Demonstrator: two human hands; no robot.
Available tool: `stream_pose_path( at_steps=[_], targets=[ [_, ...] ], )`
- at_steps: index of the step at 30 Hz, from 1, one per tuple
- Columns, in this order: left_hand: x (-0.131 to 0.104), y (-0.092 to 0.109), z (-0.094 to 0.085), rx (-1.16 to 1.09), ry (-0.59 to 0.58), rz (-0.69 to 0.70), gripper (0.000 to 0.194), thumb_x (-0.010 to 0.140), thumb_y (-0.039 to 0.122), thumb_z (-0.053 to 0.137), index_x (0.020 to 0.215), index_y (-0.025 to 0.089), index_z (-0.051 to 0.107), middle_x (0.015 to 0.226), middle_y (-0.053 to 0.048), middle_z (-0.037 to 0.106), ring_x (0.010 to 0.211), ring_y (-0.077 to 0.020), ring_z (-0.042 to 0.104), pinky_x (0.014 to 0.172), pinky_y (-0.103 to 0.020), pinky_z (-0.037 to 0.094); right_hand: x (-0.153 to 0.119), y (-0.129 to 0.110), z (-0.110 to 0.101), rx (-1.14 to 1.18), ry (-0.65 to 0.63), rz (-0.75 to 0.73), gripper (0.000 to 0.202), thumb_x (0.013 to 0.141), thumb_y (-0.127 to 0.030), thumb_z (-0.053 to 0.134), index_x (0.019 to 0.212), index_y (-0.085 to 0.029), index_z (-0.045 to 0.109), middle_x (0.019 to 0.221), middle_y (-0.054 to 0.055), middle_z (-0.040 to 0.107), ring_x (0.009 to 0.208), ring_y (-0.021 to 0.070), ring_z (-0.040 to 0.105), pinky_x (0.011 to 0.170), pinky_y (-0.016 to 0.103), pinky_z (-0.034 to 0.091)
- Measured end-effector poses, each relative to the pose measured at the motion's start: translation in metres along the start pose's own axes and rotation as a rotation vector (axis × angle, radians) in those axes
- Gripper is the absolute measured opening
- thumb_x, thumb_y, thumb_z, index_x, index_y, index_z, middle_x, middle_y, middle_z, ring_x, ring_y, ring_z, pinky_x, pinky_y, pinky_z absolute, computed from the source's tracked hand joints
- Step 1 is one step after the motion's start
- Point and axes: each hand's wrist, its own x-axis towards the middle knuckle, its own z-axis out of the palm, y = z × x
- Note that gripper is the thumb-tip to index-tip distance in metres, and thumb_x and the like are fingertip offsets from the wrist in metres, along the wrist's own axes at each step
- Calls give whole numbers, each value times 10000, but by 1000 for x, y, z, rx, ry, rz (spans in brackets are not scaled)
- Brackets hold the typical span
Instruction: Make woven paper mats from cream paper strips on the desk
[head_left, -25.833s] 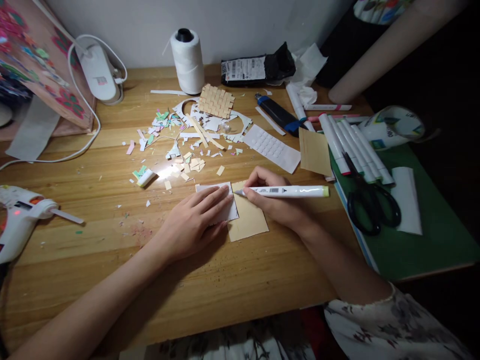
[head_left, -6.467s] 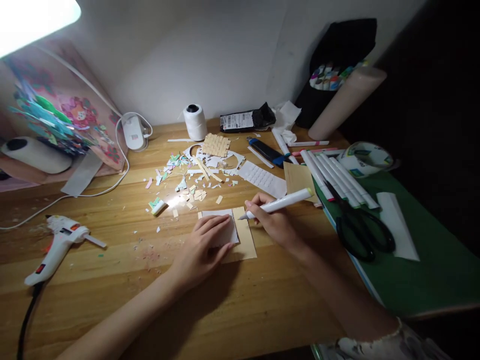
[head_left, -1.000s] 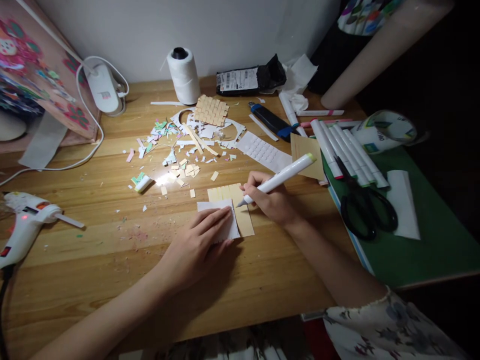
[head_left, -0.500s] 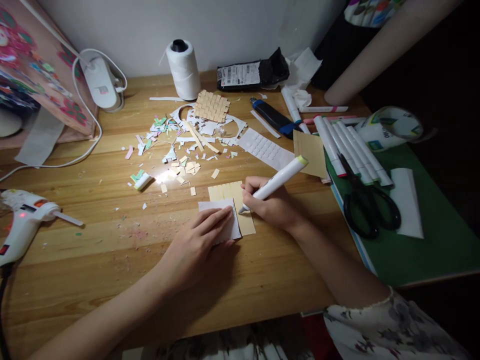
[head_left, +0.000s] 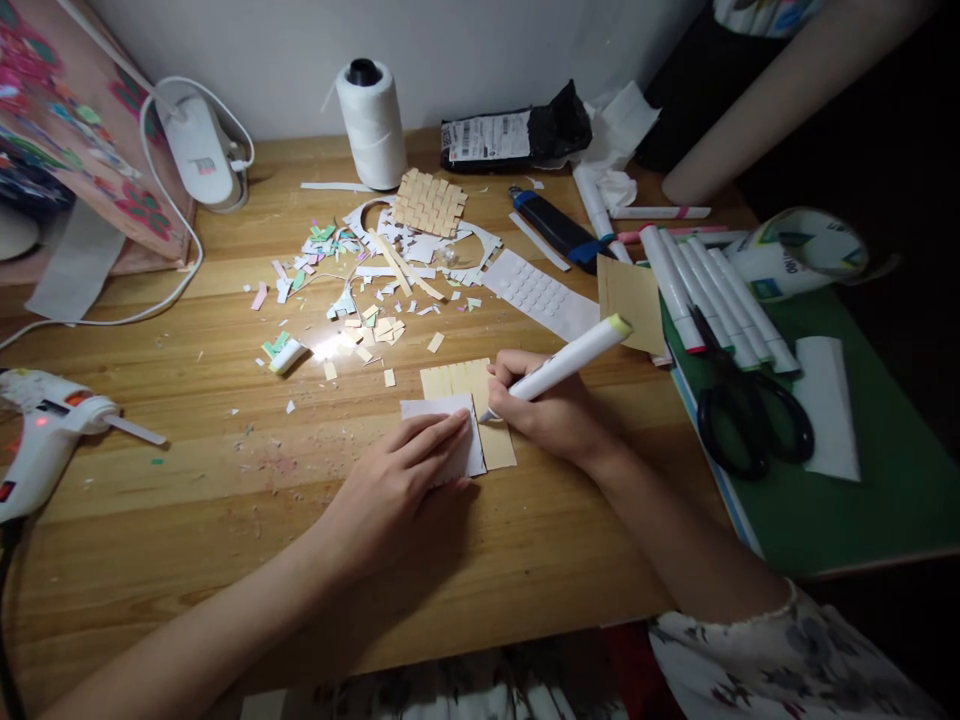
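The right hand (head_left: 544, 405) pinches a white marker (head_left: 574, 360) in its fingers, tip at the tan card (head_left: 498, 445). The left hand (head_left: 397, 465), fingers close together, presses white paper (head_left: 466, 454) covering part of that card. Beyond the card lie paper scraps (head_left: 386, 328), then a woven square (head_left: 430, 203); at the card's left, a glue gun (head_left: 45, 440); at its right, scissors (head_left: 750, 385).

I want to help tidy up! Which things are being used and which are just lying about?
Seem in use:
marker in right fingers
white card under left fingers
tan card partly beneath

Seem just lying about:
glue gun
thread spool
scissors
paper scraps
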Motion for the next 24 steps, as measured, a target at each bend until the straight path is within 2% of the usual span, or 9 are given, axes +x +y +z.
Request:
stream_pose_path(
  at_steps=[6,11,16,24],
  targets=[
    [-1,0,0,12,-2,3,435,869,257,573,1271,118,480,1279,-91,563,1163,-214,473,966,-396,494,-1,1,0,-50,7,-3,267,735,-201,561,540,-204,378,495,-69,356,476,92,358,498,253,331],
    [0,0,0,36,1,25,395,868,238,574,1238,116,507,1272,-90,567,1148,-214,483,956,-391,503,-4,-2,-2,-136,-62,9,255,715,-219,587,534,-199,409,504,-62,393,489,97,373,490,251,299],
    [0,-1,1,73,-6,52,370,874,241,565,1220,118,523,1282,-91,559,1155,-221,485,962,-402,501,-3,-3,-2,-111,-23,-38,276,744,-212,556,547,-200,363,499,-72,352,481,88,345,519,253,295],
    [0,0,1,80,10,60,344,870,224,571,1193,107,546,1266,-90,574,1133,-221,498,955,-396,505,-5,-12,-8,-244,-219,-39,252,733,-209,546,540,-190,385,510,-59,409,487,81,364,467,231,241]
  ],
)
